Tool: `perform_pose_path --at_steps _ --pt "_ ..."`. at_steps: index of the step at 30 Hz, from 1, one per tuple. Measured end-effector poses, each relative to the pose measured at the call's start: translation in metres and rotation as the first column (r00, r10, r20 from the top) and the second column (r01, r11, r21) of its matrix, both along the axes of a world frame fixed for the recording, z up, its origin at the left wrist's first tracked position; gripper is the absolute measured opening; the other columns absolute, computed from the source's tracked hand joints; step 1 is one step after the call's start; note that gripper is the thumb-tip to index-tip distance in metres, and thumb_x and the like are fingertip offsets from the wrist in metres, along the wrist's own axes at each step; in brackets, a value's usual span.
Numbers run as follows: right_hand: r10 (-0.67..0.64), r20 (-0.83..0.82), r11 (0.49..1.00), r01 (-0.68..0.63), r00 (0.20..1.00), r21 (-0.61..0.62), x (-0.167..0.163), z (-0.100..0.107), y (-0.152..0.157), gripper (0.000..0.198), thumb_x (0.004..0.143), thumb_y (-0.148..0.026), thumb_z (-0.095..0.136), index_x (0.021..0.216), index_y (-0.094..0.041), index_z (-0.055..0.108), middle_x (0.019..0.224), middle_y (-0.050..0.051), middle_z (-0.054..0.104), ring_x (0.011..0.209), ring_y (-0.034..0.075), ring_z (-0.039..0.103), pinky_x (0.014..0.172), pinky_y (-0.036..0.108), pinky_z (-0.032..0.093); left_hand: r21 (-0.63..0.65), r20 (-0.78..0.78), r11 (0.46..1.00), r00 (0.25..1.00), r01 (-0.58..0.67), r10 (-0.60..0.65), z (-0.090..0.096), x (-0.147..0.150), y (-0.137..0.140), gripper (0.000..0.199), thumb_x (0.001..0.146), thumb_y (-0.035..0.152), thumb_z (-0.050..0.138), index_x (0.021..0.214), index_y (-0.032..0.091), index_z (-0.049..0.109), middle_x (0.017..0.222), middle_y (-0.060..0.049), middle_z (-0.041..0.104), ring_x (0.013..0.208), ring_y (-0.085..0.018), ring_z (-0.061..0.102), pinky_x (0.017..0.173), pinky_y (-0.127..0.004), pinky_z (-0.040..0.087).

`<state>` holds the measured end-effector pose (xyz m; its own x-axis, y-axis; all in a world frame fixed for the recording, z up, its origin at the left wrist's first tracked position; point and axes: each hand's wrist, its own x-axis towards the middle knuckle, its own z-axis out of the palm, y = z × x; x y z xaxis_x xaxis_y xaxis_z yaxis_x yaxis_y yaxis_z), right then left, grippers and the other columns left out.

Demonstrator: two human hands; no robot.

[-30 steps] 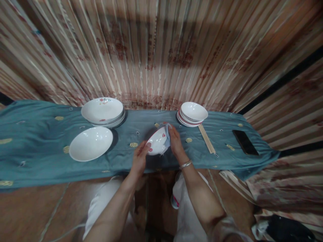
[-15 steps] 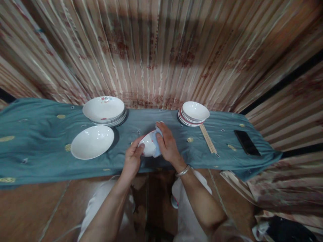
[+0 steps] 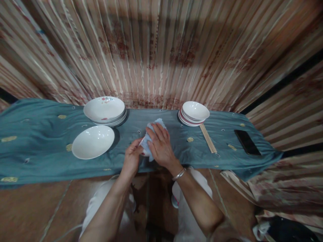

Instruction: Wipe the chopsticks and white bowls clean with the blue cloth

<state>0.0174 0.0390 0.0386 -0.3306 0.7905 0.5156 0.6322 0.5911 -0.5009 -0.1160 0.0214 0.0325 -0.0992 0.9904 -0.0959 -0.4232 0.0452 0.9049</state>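
Held over the table's front part is a small white bowl (image 3: 145,153) with red marks, mostly covered by a cloth and my fingers. My left hand (image 3: 132,155) grips the bowl's left edge between thumb and fingers. A light blue cloth (image 3: 148,149) lies over the bowl. My right hand (image 3: 161,144), with a silver bangle at the wrist, presses the cloth against the bowl, its fingers bent over it. To the left of my hands, a large white bowl (image 3: 93,142) rests tilted on the tablecloth.
Behind the large bowl is a stack of floral plates (image 3: 104,109). Small bowls (image 3: 195,111) are stacked at the back right, with wooden chopsticks (image 3: 208,138) beside them. A black phone (image 3: 247,142) lies farther right on the teal tablecloth (image 3: 47,141). Pleated curtains (image 3: 156,60) hang behind.
My right hand has moved left across the bowl with the cloth, which now covers most of it. My left hand keeps its hold in nearly the same place.
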Motion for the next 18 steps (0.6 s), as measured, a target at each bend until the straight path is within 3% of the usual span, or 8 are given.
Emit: perform_pose_path --at_steps 7,18 --pt "-0.024 -0.305 0.994 -0.011 0.952 -0.113 0.009 -0.011 0.014 0.045 0.099 -0.037 0.03 0.14 -0.024 0.043 0.147 0.006 0.043 0.141 0.018 0.031 0.119 0.044 0.021 -0.035 -0.009 0.999 0.999 -0.034 0.033 0.007 0.004 0.0 0.024 0.057 0.032 0.074 0.076 0.017 0.07 0.062 0.0 0.064 0.054 -0.012 0.052 0.055 -0.023 0.039" --pt "-0.204 -0.657 0.916 -0.094 0.726 -0.389 0.015 -0.041 0.035 0.05 0.092 -0.052 0.038 0.13 -0.022 0.052 0.136 0.006 0.055 0.128 0.018 0.049 0.113 0.036 0.031 -0.058 0.039 0.997 0.998 -0.054 0.056 0.011 0.004 -0.002 0.026 0.054 0.031 0.075 0.073 0.015 0.067 0.063 0.0 0.067 0.054 -0.012 0.055 0.056 -0.023 0.04"
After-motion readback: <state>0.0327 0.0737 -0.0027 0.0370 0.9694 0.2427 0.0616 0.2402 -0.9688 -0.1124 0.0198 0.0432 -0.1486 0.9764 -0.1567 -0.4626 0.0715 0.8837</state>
